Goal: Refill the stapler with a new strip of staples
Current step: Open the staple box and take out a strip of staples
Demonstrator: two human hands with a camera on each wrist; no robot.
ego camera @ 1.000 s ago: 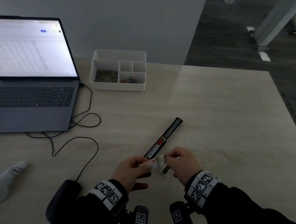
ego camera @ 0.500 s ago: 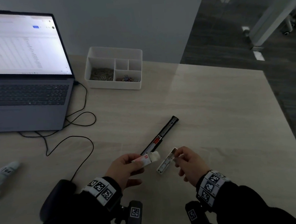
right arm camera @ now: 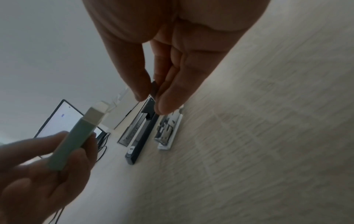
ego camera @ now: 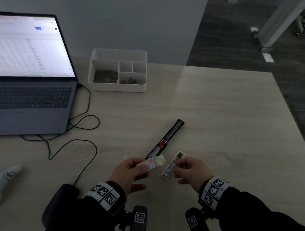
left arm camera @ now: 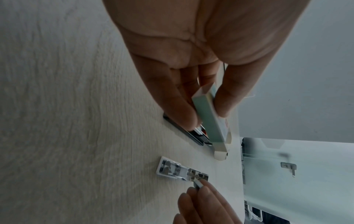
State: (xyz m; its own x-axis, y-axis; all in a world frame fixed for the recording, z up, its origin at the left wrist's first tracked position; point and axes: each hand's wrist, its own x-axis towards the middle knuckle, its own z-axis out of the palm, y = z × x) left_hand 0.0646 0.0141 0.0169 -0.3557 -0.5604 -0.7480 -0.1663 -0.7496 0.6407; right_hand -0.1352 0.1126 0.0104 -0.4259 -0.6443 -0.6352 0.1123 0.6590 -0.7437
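Lower centre of the head view: left hand (ego camera: 128,170) pinching a small staple box (ego camera: 149,164) between thumb and fingers (left arm camera: 184,112), open end up-right. Right hand (ego camera: 191,170) pinching something small and dark above the white stapler part (ego camera: 172,166) on the counter (ego camera: 223,127). Black stapler (ego camera: 166,139) lying just above, diagonal, opened flat.

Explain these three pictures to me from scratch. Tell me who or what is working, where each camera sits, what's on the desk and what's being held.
No machine here: a person works with bare hands, wearing a head camera and one on each wrist, looking along the fingers. On the wooden desk lie an open black stapler, a laptop, a white organizer tray and a cable. The left hand holds a small staple box. The right hand pinches something small and grey, probably a strip of staples, over a white part with metal fittings lying beside the stapler.
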